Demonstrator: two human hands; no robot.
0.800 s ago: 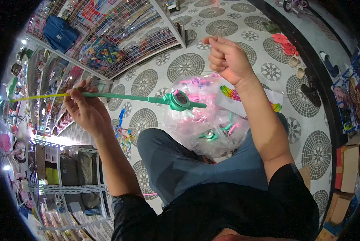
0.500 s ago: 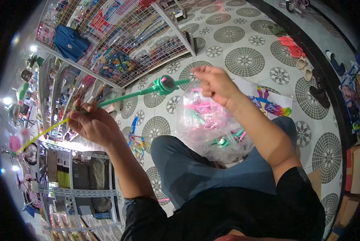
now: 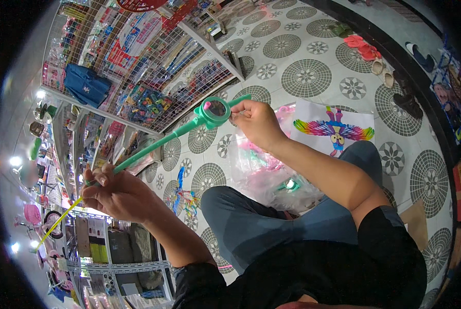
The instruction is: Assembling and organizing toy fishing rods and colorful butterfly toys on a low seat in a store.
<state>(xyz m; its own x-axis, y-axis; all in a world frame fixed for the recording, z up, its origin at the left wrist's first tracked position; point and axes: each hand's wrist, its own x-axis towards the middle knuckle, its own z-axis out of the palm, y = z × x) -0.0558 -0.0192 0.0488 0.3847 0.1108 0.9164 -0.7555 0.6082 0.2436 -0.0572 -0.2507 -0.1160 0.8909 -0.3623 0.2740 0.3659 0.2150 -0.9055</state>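
Note:
A green toy fishing rod (image 3: 161,146) stretches across in front of me, with a round reel (image 3: 215,113) near its handle end. A thin yellow tip section (image 3: 59,223) runs down to the left. My left hand (image 3: 119,193) is closed around the green shaft where the yellow section begins. My right hand (image 3: 258,123) pinches the short green handle beside the reel. Part of the handle sticks out past the fingers. Below, near my legs, sits a clear plastic bag (image 3: 251,172) with pink and green pieces inside, partly hidden by my right hand and forearm.
A white sheet with a rainbow-winged figure (image 3: 337,133) lies right of the bag. A colourful stringy item (image 3: 181,193) rests on the patterned floor. Wire racks of packaged goods (image 3: 153,67) stand at the far left, shelves (image 3: 122,247) nearer. Shoes (image 3: 361,47) line the right side.
My right hand has moved left from the handle's end onto the handle beside the reel. My left hand still grips the rod, now slightly lower in view. The view has shifted a little.

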